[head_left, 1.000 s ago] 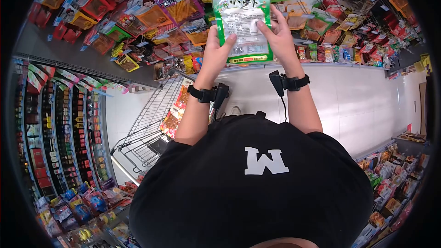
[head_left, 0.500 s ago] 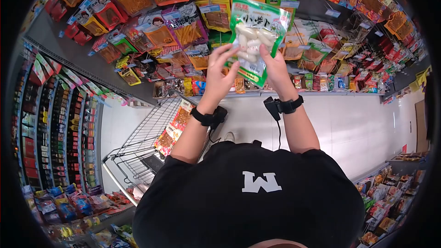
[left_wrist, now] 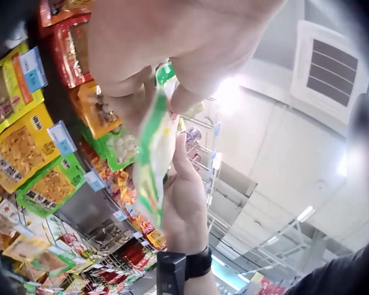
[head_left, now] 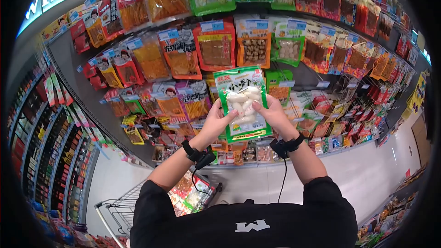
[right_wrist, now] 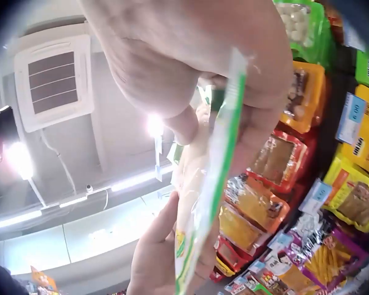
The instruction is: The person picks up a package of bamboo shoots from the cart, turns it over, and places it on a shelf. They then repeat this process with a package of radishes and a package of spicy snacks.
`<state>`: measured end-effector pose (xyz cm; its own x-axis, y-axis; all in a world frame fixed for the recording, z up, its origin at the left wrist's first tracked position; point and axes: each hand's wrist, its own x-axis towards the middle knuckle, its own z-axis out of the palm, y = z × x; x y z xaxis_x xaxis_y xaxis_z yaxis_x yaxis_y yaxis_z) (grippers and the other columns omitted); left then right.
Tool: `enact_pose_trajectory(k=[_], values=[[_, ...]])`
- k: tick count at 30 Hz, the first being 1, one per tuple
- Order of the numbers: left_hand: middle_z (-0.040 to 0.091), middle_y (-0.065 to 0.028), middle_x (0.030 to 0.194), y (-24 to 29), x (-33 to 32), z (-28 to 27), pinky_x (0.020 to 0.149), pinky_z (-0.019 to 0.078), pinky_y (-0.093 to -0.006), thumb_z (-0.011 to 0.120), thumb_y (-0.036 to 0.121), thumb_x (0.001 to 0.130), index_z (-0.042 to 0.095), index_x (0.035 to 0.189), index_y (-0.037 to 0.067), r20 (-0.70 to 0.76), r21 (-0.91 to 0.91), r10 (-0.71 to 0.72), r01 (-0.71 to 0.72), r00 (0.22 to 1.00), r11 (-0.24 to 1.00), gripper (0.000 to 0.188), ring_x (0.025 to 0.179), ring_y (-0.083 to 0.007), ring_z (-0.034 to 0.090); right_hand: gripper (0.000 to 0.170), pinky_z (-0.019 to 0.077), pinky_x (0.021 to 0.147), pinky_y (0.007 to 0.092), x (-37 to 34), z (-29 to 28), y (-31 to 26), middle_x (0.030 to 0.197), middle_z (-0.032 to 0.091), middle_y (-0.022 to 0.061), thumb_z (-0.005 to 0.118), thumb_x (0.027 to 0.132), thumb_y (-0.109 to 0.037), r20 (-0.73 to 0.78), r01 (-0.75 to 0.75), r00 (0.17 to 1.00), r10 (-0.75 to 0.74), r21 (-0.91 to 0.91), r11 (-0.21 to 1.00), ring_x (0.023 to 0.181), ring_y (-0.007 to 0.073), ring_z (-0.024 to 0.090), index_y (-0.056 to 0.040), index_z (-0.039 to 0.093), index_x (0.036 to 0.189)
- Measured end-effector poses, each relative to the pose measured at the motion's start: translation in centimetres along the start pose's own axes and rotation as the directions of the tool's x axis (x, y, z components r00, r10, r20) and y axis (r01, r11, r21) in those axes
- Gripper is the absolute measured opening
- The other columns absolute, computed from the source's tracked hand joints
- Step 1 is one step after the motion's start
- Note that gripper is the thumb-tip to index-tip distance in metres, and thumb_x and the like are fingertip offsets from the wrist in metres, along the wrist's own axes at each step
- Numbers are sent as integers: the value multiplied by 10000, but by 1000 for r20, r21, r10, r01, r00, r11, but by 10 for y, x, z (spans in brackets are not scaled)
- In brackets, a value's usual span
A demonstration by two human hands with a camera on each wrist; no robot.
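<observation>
A green-edged clear packet of small white radishes (head_left: 243,103) is held upright in front of the shelves, its window side facing the head camera. My left hand (head_left: 217,121) grips its left edge, thumb across the front and fingers behind. On the opposite edge my right hand (head_left: 277,115) pinches it the same way, thumb over the window. In the left wrist view the packet (left_wrist: 152,153) appears nearly edge-on between both hands. The right wrist view also catches the packet (right_wrist: 212,178) from its side, with the fingers hidden behind it.
Hanging snack packets fill the rack ahead, among them a red packet (head_left: 216,46) and an orange one (head_left: 253,46). A wire shopping cart (head_left: 120,209) holding colourful packages (head_left: 188,193) stands at lower left. Shelves of bottles (head_left: 46,156) line the left side.
The packet has turned from its printed back to its window side. The left hand loosened midway and now grips the left edge again. The head view has tilted up toward the higher shelves.
</observation>
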<state>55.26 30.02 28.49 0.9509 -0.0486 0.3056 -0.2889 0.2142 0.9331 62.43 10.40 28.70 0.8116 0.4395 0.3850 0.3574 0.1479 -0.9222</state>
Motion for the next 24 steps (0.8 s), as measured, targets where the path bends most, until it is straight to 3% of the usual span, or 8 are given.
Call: enact_pose_trajectory(k=[6,10,15,18,20,22,24], values=[[514,-114,1270,58,48,-14,963,452,-312,591,84,924,339,1316,0,170,72,272,-287,947,955,474,1149,-176,537,432,478,845,290,50,-1,-59,1060,655,76,664,890,-286,50,147,988,-144,-73,986,949,131,599,38,570,1160],[506,-124,1272,87,77,-24,969,443,-316,600,76,915,346,1307,-16,210,73,366,-387,907,919,476,1167,-181,517,405,467,823,262,78,1,-92,1013,656,58,563,955,-324,73,253,966,-247,-98,962,905,109,591,38,588,1135],[510,-139,1279,79,98,-35,986,444,-336,578,16,907,372,1291,-12,176,83,441,-460,880,884,437,1183,-198,524,440,448,739,248,116,-9,-101,903,648,20,501,977,-387,108,179,981,-160,-200,963,818,66,540,26,646,1026],[526,-136,1263,74,94,-43,981,447,-333,585,14,902,375,1297,-14,120,90,263,-274,957,958,448,1173,-193,532,415,437,777,231,135,-15,-73,946,647,10,504,982,-356,139,102,988,-64,-284,953,870,62,545,32,643,1038],[542,-129,1243,73,97,-45,964,460,-328,596,20,899,377,1297,-21,62,123,246,-253,967,960,456,1152,-188,544,412,439,779,226,141,-17,-74,945,650,9,505,982,-357,140,41,990,12,-367,929,865,58,551,28,646,1030],[541,-128,1239,70,102,-40,957,465,-325,610,32,894,375,1298,-25,40,133,304,-307,952,942,470,1140,-183,547,435,415,675,223,145,-20,-69,828,617,-7,511,974,-389,139,160,981,-132,-214,964,755,36,484,23,652,980],[538,-122,1241,66,104,-29,950,467,-321,621,35,889,371,1304,-23,-4,90,269,-267,963,959,487,1139,-182,546,425,420,693,219,153,-27,-60,843,624,-7,507,979,-373,156,122,983,-102,-123,985,768,37,496,26,651,990]])
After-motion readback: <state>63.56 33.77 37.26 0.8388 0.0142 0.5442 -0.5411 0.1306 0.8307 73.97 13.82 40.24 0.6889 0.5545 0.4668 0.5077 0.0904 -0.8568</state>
